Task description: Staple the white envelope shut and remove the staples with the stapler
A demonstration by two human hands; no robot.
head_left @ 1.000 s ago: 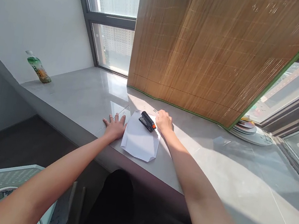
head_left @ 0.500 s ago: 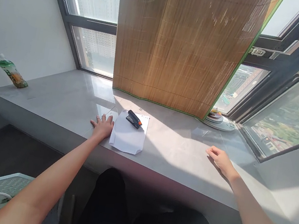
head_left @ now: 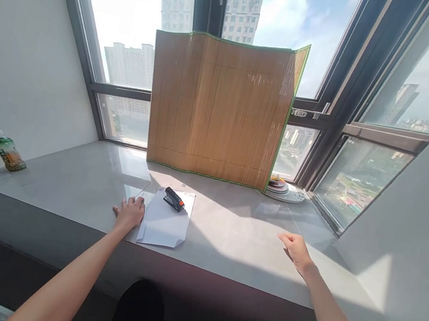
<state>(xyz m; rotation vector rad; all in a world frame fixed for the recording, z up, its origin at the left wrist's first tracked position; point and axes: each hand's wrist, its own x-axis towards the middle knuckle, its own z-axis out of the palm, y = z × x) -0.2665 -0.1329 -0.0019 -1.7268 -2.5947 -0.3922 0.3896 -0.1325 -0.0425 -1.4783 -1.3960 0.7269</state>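
Plainly, two hands were at the bench (head_left: 234,236), with one sheet of paper (head_left: 164,221) and one stapler (head_left: 174,199).
The left hand (head_left: 129,213) lay flat, its grip open and empty, at the paper's left edge. The paper sat near the bench's front edge, with the stapler on its far corner. The right hand (head_left: 295,248), loosely open and holding nothing, was over bare bench well to the right. One bottle (head_left: 8,151) stood far left, and one bamboo screen (head_left: 219,109) stood behind.

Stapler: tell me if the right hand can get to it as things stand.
Probably yes: the right hand is off to the side, open, and only sunlit ledge lies between it and the stapler on the paper.
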